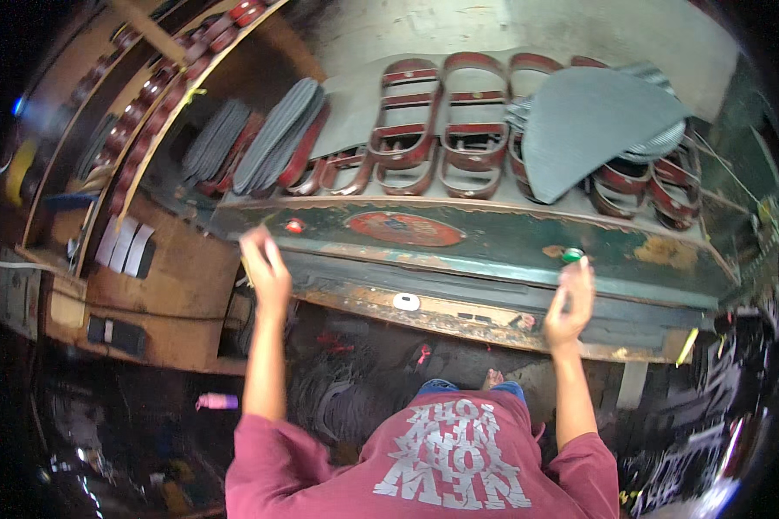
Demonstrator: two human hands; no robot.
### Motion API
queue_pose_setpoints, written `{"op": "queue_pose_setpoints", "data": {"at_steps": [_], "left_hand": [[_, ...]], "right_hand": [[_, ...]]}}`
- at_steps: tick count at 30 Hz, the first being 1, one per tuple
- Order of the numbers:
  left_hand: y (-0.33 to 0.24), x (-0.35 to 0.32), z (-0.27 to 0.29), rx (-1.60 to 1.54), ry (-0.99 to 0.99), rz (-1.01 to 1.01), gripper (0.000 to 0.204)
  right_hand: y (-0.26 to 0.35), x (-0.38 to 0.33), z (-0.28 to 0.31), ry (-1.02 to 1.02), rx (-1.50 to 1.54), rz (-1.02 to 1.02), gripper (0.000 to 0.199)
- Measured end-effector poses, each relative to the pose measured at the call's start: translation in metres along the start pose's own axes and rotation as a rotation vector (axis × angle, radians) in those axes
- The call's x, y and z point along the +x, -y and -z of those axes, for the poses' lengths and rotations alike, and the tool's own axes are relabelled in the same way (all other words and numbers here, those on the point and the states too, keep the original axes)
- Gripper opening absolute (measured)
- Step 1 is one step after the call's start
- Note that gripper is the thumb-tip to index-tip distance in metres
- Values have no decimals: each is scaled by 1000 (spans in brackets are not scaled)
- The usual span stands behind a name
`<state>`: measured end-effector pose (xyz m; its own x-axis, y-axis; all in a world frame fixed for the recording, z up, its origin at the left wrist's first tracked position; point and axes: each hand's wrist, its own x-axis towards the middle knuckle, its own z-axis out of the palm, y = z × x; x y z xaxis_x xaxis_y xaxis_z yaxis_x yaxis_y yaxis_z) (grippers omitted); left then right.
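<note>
Standing at a worn green press machine (493, 246), both hands raised to its front edge. Left hand (264, 259) hovering just right of a small red button (294, 226) near the front left corner, fingers loosely together and slightly curled, grip closed on nothing visible. Right hand (569, 303) reaching up toward a green button (572, 255) on the front edge toward the right; fingertips touching or just under it, contact hard to tell, fingers bent, grip holding no object.

Green button showing as a small round bright cap, glossy, set in the chipped, rust-spotted green front panel. Red button looking similar in size, round and shiny. Between them, a red oval plate (404, 228) sitting at the middle of the front panel.

On the tabletop of the machine, lying in rows: dark red metal cutting dies (446, 130), sole-shaped loops with cross bars, packed side by side. Covering the right part of them, a grey textured rubber sheet (593, 125) with a rounded edge. At the left rear, leaning in stacks, grey cut soles (277, 134).
</note>
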<state>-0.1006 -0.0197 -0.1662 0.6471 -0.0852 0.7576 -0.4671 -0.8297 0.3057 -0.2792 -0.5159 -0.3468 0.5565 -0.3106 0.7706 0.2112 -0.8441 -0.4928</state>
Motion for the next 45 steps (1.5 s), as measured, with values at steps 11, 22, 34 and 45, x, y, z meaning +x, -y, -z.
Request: {"op": "queue_pose_setpoints", "data": {"at_steps": [11,22,34,45], "left_hand": [[26,-230,-112,49,520,59,31],[27,-213,-88,177,743,57,48],[23,-213,-29,-239,546,526,38],[-13,-249,-24,128,700,549,46]], "right_hand": [[99,-112,-48,558,-361,-136,62],[114,-114,-44,679,-464,-201,61],[217,-85,-52,745,30,-110,31],[254,-116,-82,792,49,40,18]]}}
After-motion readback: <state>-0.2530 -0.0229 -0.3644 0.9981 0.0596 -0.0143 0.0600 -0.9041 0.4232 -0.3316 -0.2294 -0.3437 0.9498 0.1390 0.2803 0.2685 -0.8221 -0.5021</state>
